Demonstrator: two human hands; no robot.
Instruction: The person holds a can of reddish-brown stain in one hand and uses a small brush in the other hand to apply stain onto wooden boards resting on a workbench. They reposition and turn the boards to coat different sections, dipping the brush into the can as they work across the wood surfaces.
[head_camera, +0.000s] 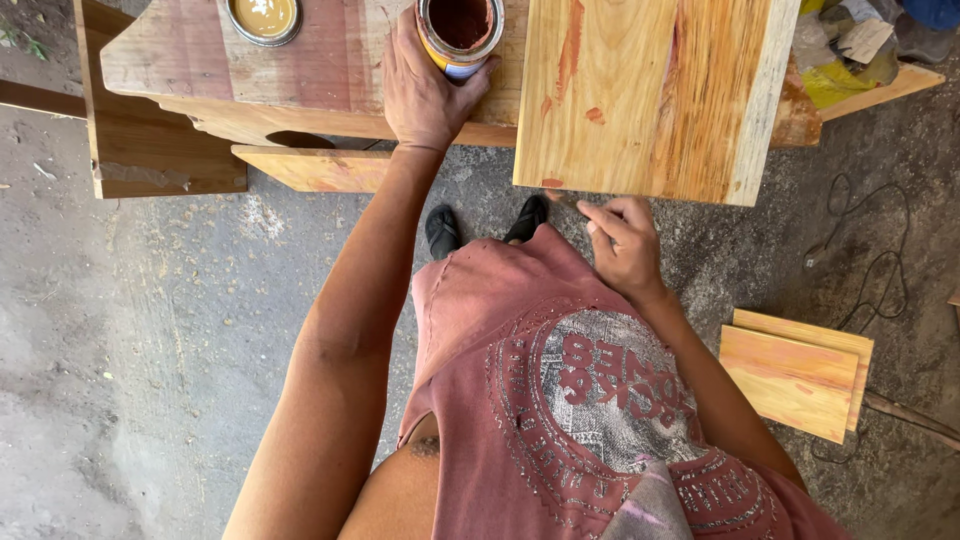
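Observation:
My left hand reaches up to an open tin of dark red-brown stain and grips its side. The tin stands on a reddish-stained wooden surface. To the right lies a pale wooden board with reddish streaks. My right hand hovers just below the board's near edge, fingers curled around a small dark object I cannot make out. My pink printed shirt fills the lower middle.
A tin lid with tan coating lies on the stained surface at top left. Two small stained boards lie on the concrete floor at right, near a black cable. Crumpled cloth and paper sit at top right.

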